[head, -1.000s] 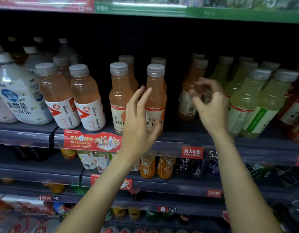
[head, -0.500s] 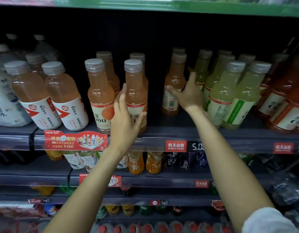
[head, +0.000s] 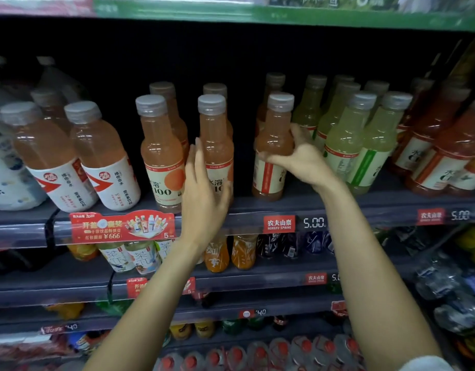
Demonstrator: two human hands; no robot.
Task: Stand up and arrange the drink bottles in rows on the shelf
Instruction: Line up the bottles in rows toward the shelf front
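Orange drink bottles with grey caps stand upright on the dark shelf [head: 297, 207]. My right hand [head: 301, 159] grips one orange bottle [head: 275, 135] round its middle, near the shelf's front edge, with its label turned sideways. My left hand [head: 204, 183] has straight fingers lying against the front of another orange bottle [head: 215, 135], beside a third orange bottle [head: 161, 145]. More orange bottles stand behind these in the dark.
Wider orange bottles with white labels [head: 102, 156] stand at the left, next to white bottles. Pale green bottles [head: 346, 140] and red-orange bottles [head: 445, 145] fill the right. Price tags [head: 279, 223] line the shelf edge. Lower shelves hold several more drinks.
My right hand has closed round the orange bottle at the back and brought it forward to the front edge. My left hand stays on the middle bottle.
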